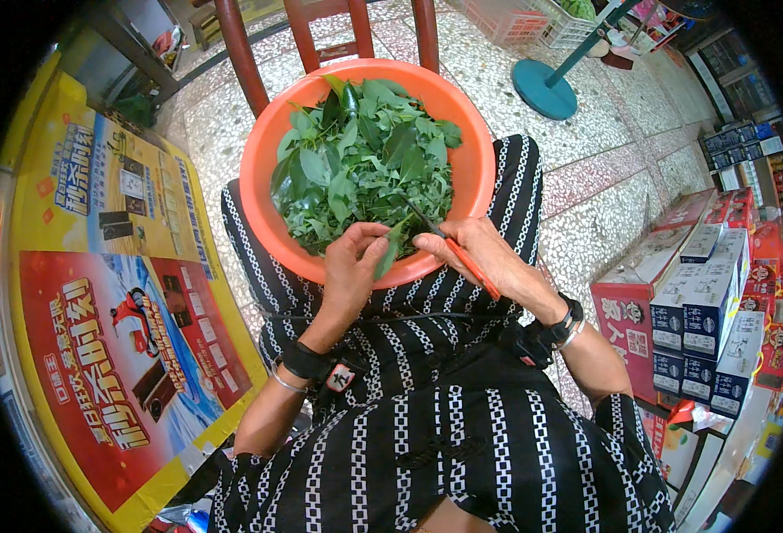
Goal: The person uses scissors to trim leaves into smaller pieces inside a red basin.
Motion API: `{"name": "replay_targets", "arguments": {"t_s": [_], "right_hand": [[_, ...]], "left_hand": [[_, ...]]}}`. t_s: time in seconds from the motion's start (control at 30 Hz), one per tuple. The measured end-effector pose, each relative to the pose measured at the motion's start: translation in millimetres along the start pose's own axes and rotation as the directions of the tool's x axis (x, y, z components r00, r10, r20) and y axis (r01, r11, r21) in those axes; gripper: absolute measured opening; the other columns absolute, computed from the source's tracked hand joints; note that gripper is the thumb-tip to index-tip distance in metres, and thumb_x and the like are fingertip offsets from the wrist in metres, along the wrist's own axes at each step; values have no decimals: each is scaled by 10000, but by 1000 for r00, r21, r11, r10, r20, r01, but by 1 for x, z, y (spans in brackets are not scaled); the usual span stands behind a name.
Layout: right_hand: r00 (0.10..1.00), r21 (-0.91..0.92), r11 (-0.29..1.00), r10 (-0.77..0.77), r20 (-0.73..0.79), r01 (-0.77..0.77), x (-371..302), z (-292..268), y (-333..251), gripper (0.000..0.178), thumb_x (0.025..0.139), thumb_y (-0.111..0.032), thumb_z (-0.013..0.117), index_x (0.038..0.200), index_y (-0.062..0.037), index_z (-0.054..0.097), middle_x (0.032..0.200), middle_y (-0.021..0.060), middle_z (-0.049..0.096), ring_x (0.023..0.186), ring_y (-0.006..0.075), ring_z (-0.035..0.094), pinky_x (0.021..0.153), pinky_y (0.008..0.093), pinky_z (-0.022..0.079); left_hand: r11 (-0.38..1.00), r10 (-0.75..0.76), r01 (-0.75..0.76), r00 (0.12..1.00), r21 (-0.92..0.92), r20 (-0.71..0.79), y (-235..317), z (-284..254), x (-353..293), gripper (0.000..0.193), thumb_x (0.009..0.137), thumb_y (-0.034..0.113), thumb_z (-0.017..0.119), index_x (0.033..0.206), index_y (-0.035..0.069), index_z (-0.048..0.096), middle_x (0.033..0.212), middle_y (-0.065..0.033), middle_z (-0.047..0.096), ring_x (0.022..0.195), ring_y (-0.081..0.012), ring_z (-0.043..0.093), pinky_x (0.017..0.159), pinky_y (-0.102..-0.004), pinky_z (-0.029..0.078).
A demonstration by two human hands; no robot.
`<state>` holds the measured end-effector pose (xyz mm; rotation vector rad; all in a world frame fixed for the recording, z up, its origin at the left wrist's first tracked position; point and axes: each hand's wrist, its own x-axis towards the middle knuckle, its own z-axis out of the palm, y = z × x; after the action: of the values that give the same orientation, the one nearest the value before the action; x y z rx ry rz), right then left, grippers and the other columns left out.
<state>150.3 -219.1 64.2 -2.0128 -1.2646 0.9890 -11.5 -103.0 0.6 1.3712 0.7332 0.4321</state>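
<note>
Speckled tiled floor [609, 138], red wooden chair [303, 34]

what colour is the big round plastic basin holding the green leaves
Orange: the big round plastic basin, best seen in the head view.

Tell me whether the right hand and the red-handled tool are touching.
Touching. The head view shows it: the handle of the red-handled tool lies against the skin of the right hand, running between thumb and fingers.

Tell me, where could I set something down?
Bare floor lies between the teal stand base and the stacked boxes. Crowded: the orange basin, heaped with leaves, with left hand, right hand and orange-handled tool over its near edge.
</note>
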Motion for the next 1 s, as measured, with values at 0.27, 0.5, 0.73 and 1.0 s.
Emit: {"name": "replay_targets", "arguments": {"t_s": [0.27, 0.5, 0.73, 1.0], "right_hand": [[998, -20, 1000, 5, 63, -4, -16, -4, -2, 467, 894, -454, 576, 813, 2, 515, 531, 52, 437, 468, 145, 418, 448, 329, 342], [984, -270, 947, -179, 18, 177, -12, 8, 2, 520, 906, -510, 504, 902, 10, 521, 672, 152, 542, 639, 330, 564, 589, 434, 429], [999, -105, 994, -41, 17, 43, 0, 5, -4, 589, 891, -521, 525, 666, 23, 539, 507, 146, 473, 469, 273, 484, 497, 408, 398], [999, -162, 987, -1, 49, 9, -10, 0, -7, 611, 864, -564, 534, 897, 46, 539, 803, 227, 576, 743, 360, 583, 653, 440, 446]], "left_hand": [[968, -103, 83, 992, -235, -75, 2, 1, 3, 148, 934, 116, 552, 971, -24, 584, 849, -58, 662, 744, -83, 609, 663, -211, 481], [995, 55, -66, 987, -71, -152, 1, -1, 1, 139, 907, 120, 597, 917, -15, 630, 786, 14, 623, 701, -45, 538, 641, -201, 437], [1000, 31, -31, 998, 4, -47, 1, -1, 1, 151, 890, 122, 618, 923, -24, 635, 790, 6, 634, 702, -52, 547, 642, -214, 449], [995, 15, -27, 993, -99, -115, 5, 2, 1, 142, 909, 118, 594, 920, -21, 625, 807, -3, 635, 698, -56, 553, 627, -212, 453]]}}
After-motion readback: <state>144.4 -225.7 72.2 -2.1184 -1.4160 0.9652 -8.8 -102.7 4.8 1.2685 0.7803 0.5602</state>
